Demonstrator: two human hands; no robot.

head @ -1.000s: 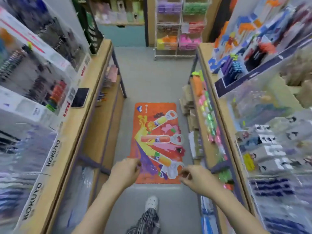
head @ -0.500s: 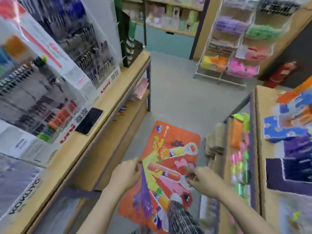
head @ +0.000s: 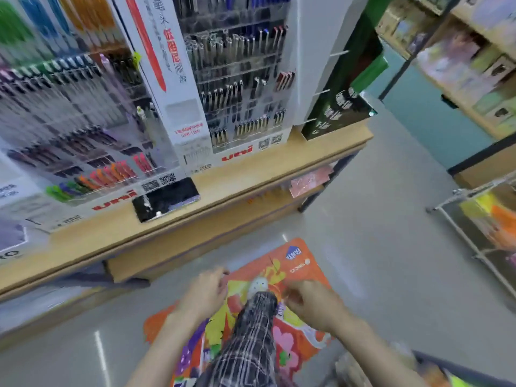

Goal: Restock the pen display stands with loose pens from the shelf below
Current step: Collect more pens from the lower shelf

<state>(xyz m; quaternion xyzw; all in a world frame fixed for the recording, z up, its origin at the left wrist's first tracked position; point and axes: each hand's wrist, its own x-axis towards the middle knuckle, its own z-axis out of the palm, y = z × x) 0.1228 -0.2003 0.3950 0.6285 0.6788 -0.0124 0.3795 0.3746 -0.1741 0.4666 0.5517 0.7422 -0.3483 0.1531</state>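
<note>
Left hand (head: pixel 205 294) and right hand (head: pixel 314 301) low over orange mat (head: pixel 301 263), fingers curled, holding nothing seen, pen stands (head: pixel 237 88) far above fingertips, black phone (head: pixel 166 202) between

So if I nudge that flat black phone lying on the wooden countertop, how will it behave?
The flat black phone looks thin and rigid, so it should slide, not roll. Its glossy face suggests slipperiness. It lies near the wooden countertop front edge, so it might fall.
</note>
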